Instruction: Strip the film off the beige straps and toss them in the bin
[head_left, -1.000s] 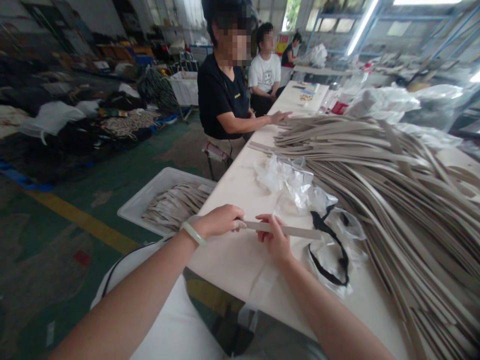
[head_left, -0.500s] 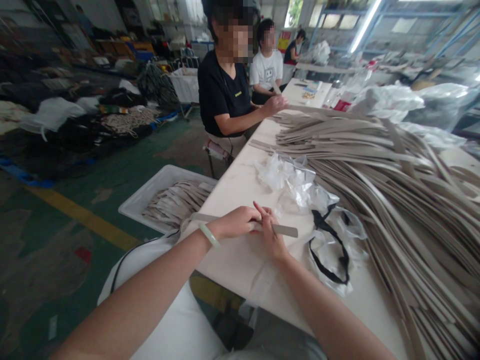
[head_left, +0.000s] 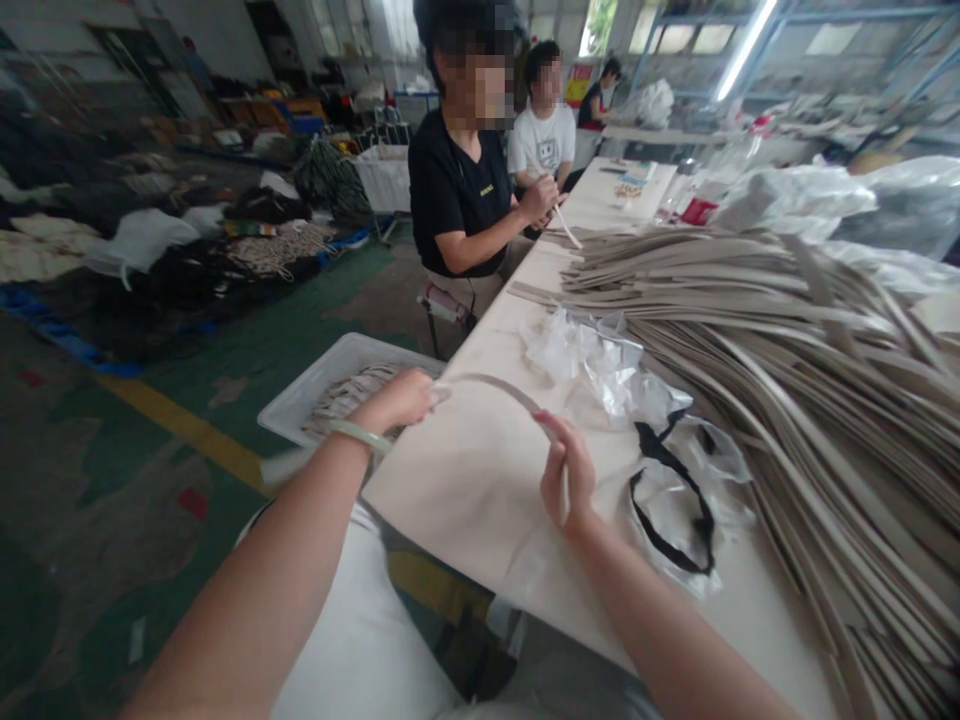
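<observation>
A thin grey-beige strip (head_left: pixel 499 383) arches between my two hands above the near corner of the white table (head_left: pixel 465 500). My left hand (head_left: pixel 409 397), with a pale bangle at the wrist, is closed on one end of it, close to the table's left edge. Fingers curled, my right hand (head_left: pixel 570 465) grips the strip farther right, and a short tail of it shows at the palm. Below and left of the table stands a white bin (head_left: pixel 289 400) with many similar strips in it, partly hidden by my left hand.
Long grey-beige strips (head_left: pixel 750 330) lie in a large heap across the right side. Crumpled clear plastic (head_left: pixel 592 365) and a black band (head_left: pixel 667 540) rest between the heap and my right hand. Across the table corner, a person in a black shirt (head_left: pixel 465 200) holds another strip.
My hands have drawn apart, the left going toward the bin and the right moving rightward, with the strip now bowed between them. The person in black has lowered a strip.
</observation>
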